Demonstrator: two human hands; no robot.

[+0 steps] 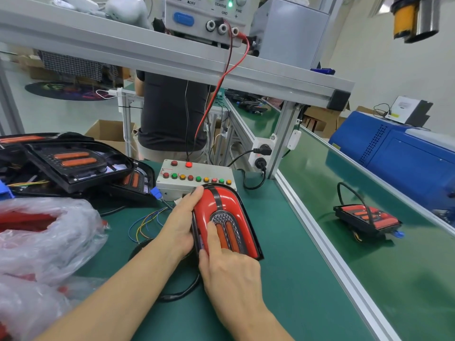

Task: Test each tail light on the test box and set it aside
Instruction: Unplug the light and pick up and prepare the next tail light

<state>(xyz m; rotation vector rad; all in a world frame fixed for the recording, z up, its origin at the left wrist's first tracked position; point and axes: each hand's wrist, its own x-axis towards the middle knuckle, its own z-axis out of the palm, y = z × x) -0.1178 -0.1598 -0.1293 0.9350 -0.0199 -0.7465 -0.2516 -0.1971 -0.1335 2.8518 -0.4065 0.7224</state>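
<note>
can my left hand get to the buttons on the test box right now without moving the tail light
Probably yes. The left hand grips the tail light just in front of the test box, and the button rows face up uncovered. The light's far end only overlaps the box's near edge.

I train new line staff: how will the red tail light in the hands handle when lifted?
The tail light looks rigid, with a glossy lens, so probably slippery and easily scratched. Its black cable trails beneath and may drag or snag. The left hand steadies its side.
</note>
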